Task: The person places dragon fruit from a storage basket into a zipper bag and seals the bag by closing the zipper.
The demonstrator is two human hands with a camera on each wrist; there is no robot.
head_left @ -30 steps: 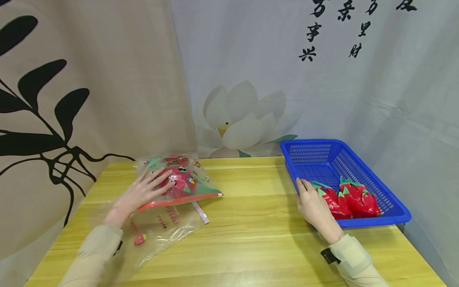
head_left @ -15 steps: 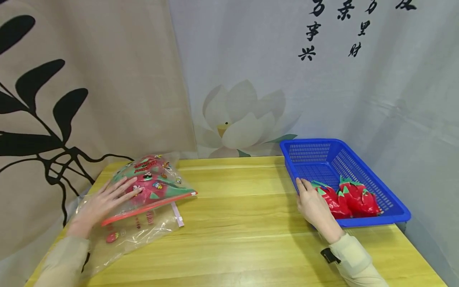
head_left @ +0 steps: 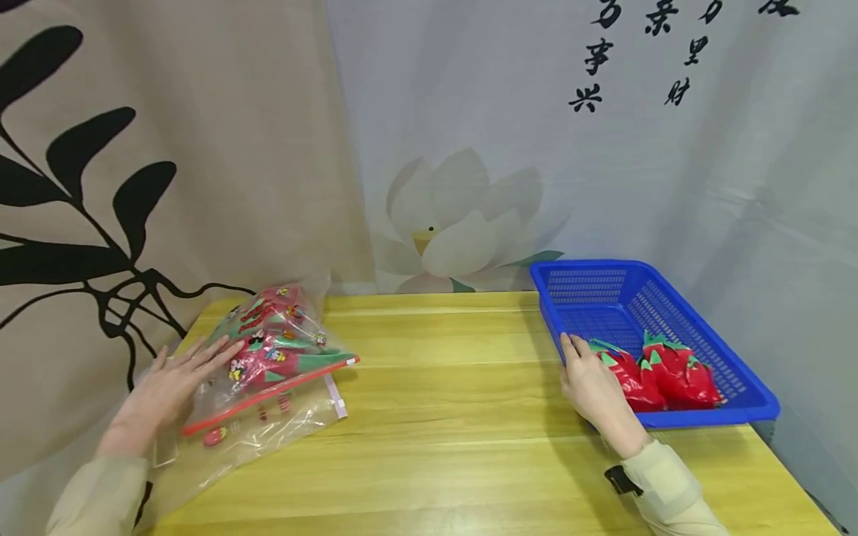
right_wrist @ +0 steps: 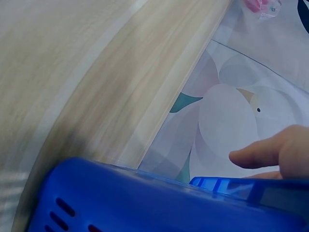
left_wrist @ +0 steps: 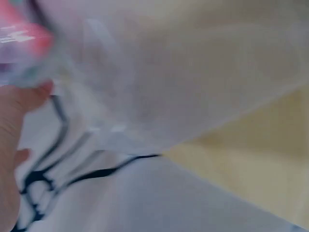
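My left hand (head_left: 167, 383) lies with straight fingers on the left side of a clear zip bag (head_left: 288, 346). Cartoon prints and a red zip strip mark this bag, and something red and green fills it. Under it is a flatter clear zip bag (head_left: 268, 435) with a strawberry print and a pale slider strip. In the left wrist view the clear plastic (left_wrist: 169, 82) is blurred beside my hand. On the right, my right hand (head_left: 599, 391) grips the left rim of a blue plastic basket (head_left: 710, 316). Inside sit two glossy red pouches (head_left: 684, 376) with green leaf-like tips.
A yellow wood-grain table (head_left: 442, 417) carries everything. Behind it hangs a pale printed cloth (head_left: 469, 97) with a lotus, dark leaves and black characters. The basket stands by the table's right edge, the bags toward the left edge.
My left hand has slid both bags leftward along the table, then shifted toward their left side. The right hand has stayed at the basket rim. The head view has turned slightly left.
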